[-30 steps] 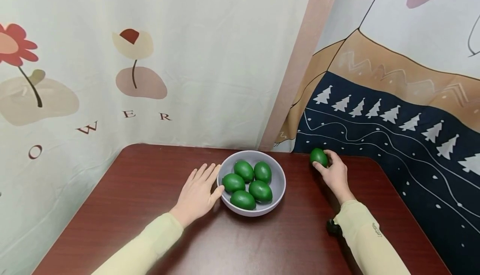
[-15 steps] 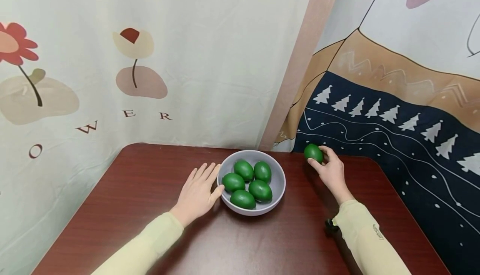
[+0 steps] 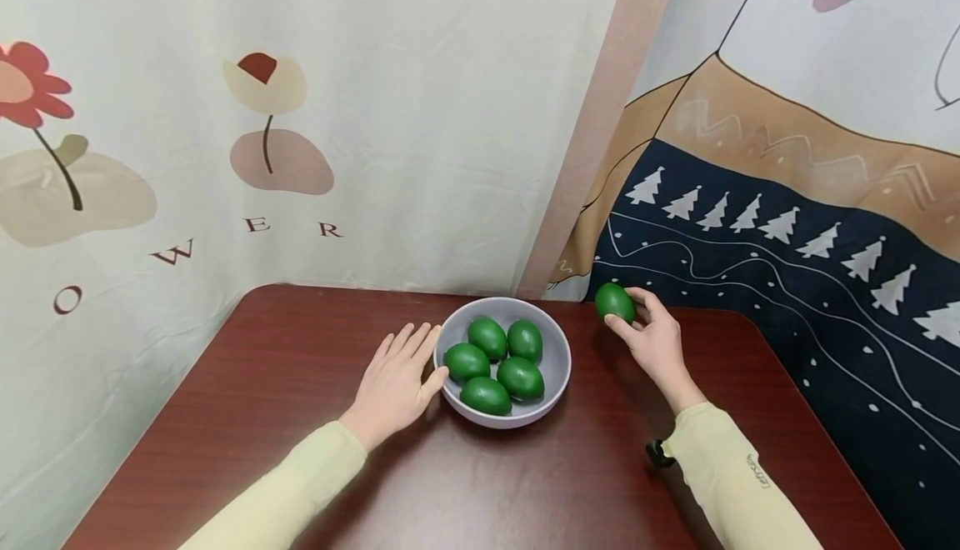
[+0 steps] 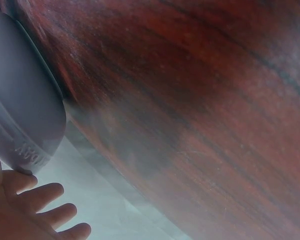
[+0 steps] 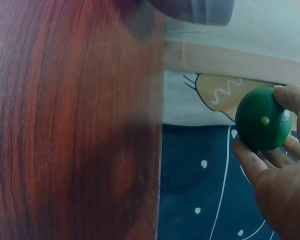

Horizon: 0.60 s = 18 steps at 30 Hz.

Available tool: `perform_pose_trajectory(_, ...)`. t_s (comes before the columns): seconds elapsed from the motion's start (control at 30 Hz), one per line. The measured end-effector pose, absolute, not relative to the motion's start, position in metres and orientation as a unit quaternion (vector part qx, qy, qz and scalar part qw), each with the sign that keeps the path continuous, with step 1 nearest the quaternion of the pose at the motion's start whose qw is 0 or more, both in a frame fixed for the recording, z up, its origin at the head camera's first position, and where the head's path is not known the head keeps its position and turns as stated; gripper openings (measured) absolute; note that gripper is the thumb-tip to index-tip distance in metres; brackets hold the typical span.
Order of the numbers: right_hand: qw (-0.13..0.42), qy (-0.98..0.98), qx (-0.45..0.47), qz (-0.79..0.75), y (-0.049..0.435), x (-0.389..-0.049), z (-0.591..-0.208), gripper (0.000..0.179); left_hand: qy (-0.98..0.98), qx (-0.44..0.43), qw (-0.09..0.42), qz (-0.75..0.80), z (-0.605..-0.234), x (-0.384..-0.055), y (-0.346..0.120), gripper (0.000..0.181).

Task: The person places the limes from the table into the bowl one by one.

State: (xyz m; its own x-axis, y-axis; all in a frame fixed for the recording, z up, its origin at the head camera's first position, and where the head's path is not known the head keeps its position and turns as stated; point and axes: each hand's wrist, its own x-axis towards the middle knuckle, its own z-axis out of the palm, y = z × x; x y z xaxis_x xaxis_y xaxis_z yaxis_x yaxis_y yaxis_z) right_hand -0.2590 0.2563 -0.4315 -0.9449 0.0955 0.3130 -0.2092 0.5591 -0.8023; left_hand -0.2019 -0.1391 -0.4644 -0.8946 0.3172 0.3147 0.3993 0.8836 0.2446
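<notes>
A dark green lime [image 3: 614,303] is pinched between the thumb and fingers of my right hand [image 3: 654,345], held above the back right of the table. In the right wrist view the lime [image 5: 263,119] shows its small pale stem end. My left hand [image 3: 396,383] has its fingers stretched out and touches the left side of a grey-lilac bowl [image 3: 561,373]. Several more limes, one of them a lime [image 3: 486,396] at the front, lie inside that bowl. From the left wrist, the bowl's outer wall [image 4: 27,95] shows beside the extended fingers [image 4: 45,197].
The bowl stands on a reddish-brown wooden table [image 3: 525,492] with rounded back corners. A pale curtain [image 3: 420,117] printed with flowers and letters hangs behind it. Dark blue fabric with white trees [image 3: 750,283] hangs along the right side. A black band [image 3: 660,453] sits at the right wrist.
My right hand has lifted the lime off the table and carried it a little to the left, toward the bowl. The left hand and the bowl have stayed in place.
</notes>
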Motion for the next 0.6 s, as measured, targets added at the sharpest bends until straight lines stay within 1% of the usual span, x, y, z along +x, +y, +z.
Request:
perform_pose_trajectory(0.27, 0.157, -0.864, 0.046, 0.475, 0.25, -0.255, -0.426, 0.053, -0.961, -0.187, 0.136, -0.151, -0.465, -0.203, -0.139, 0.064)
perform_pose_trajectory(0.6, 0.153, -0.866, 0.054, 0.474, 0.245, -0.25, -0.423, 0.053, -0.963, -0.185, 0.126, -0.153, -0.465, -0.203, -0.139, 0.065)
